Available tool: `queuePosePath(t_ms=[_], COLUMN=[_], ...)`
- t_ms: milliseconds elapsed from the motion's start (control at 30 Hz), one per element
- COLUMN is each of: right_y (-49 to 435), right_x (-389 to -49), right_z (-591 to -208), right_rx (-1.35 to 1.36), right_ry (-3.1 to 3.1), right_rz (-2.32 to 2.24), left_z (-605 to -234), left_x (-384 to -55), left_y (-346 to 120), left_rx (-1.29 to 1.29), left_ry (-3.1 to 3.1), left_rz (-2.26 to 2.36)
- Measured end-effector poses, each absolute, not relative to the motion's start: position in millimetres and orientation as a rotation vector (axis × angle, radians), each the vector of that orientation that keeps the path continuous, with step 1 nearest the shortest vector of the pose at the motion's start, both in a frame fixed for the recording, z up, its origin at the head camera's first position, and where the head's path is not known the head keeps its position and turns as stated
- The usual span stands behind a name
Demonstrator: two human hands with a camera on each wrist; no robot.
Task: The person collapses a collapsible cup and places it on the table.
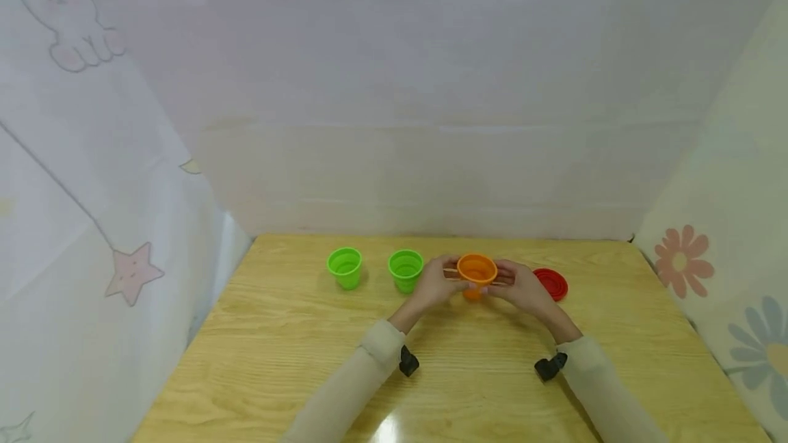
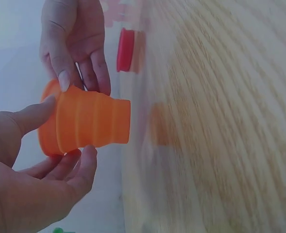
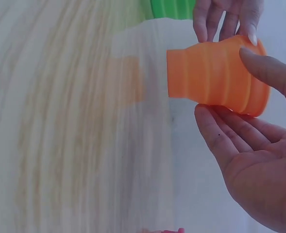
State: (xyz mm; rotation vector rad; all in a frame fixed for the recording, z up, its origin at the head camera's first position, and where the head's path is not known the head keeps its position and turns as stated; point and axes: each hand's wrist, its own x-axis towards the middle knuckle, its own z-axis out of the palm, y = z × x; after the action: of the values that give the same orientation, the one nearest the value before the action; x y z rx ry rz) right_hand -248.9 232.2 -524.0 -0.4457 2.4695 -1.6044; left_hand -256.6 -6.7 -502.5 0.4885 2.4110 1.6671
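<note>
An orange collapsible cup (image 1: 477,269), stretched to full height with ringed walls, is held upright between both hands. My left hand (image 1: 436,284) grips its left side, thumb near the rim and fingers along the wall. From the other side my right hand (image 1: 522,287) pinches it the same way. In the left wrist view the base of the orange cup (image 2: 94,119) hangs a little above the table. Right of the hands lies a flat red collapsed cup (image 1: 550,284), partly behind the right hand. A green cup (image 1: 405,270) stands just left of my left hand.
Another green cup (image 1: 345,266) stands farther left on the wooden table (image 1: 277,361). Pale printed cloth walls (image 1: 431,156) rise behind the table and along both sides. Black wrist cameras (image 1: 408,361) are strapped under the sleeves.
</note>
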Motion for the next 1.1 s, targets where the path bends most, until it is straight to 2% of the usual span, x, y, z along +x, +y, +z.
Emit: queuePosePath(t_ms=[333,800,1100], right_y=[217,193,178], right_x=[-234,-204,-193], right_z=[-516,-517,-523], right_rx=[-0.511,-0.658,-0.632], right_ry=[2.377,2.356,2.266], right_rz=[-1.688,-1.736,-1.743], left_z=[-493,-504,-510], left_x=[-233,-207,-197], left_y=[-29,-61,-85], left_rx=[0.472,0.474,0.516], left_ry=[2.299,2.118,2.152], left_rz=[1.797,1.889,1.778])
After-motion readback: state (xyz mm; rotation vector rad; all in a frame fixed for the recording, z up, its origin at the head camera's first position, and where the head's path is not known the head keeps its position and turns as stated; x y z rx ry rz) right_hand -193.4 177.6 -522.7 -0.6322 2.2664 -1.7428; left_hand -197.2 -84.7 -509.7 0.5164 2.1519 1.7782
